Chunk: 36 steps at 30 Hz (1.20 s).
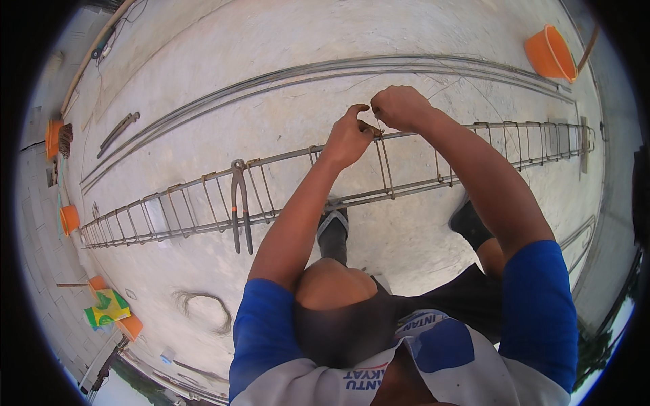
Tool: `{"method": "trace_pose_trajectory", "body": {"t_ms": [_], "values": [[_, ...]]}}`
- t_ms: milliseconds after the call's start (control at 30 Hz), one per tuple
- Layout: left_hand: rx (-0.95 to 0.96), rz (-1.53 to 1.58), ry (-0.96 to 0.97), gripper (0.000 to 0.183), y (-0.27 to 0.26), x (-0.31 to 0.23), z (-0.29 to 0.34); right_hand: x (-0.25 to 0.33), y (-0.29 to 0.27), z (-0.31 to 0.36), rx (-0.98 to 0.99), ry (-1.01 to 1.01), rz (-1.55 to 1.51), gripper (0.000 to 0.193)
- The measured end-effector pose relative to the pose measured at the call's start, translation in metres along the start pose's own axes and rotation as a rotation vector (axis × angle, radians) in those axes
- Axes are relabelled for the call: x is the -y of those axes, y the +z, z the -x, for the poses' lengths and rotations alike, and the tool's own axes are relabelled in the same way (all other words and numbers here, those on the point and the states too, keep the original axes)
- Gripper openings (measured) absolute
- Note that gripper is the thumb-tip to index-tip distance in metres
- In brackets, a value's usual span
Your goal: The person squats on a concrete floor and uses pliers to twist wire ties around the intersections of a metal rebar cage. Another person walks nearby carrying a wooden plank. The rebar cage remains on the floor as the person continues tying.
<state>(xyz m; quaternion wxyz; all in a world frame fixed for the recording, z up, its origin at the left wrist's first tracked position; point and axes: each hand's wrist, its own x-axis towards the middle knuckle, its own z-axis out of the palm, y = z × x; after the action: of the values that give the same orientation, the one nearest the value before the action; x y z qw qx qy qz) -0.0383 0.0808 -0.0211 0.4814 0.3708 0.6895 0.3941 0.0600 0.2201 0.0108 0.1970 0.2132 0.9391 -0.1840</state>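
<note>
A long rebar cage (284, 155) made of bars and stirrups lies across the floor in front of me. Over its far bar, my right hand (401, 108) is closed in a fist on a thin tie wire (379, 124) that runs down to the bar by a stirrup. Close beside it, my left hand (347, 139) is curved, its thumb and forefinger apart at the same joint. Its other fingers are hidden. Pincers (240, 203) with dark handles rest on the cage, left of my left forearm, jaws on the far bar.
Loose long bars (271, 80) lie beyond the cage. An orange bucket (551, 54) stands at the far right; another orange container (69, 219) is at the left. A wire coil (206, 312) and a yellow-green bag (108, 308) are at lower left. My foot (333, 220) is by the cage.
</note>
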Motion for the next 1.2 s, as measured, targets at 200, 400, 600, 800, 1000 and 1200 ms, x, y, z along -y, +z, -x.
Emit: {"method": "trace_pose_trajectory", "body": {"t_ms": [200, 400, 600, 800, 1000, 1200], "values": [[0.06, 0.0, -0.017, 0.04, -0.003, 0.002, 0.001, 0.025, -0.011, 0.029, 0.256, -0.081, 0.182, 0.016], [0.002, -0.113, 0.087, 0.04, -0.004, 0.002, 0.014, 0.053, -0.033, 0.04, 0.118, 0.057, 0.033, 0.02], [-0.65, -0.629, 0.294, 0.043, -0.074, 0.041, 0.106, 0.074, -0.021, 0.155, -0.307, -0.179, -0.056, 0.033], [-0.693, -0.57, -0.304, 0.062, -0.124, 0.097, 0.18, 0.061, 0.012, 0.235, 0.139, -0.009, -0.188, 0.032], [-0.593, -0.426, -0.31, 0.052, -0.137, 0.083, 0.18, 0.105, 0.013, 0.228, 0.167, -0.12, -0.232, 0.034], [-0.603, 0.208, 0.062, 0.023, -0.109, -0.008, 0.175, 0.159, -0.011, 0.197, -0.115, -0.14, -0.528, 0.059]]}}
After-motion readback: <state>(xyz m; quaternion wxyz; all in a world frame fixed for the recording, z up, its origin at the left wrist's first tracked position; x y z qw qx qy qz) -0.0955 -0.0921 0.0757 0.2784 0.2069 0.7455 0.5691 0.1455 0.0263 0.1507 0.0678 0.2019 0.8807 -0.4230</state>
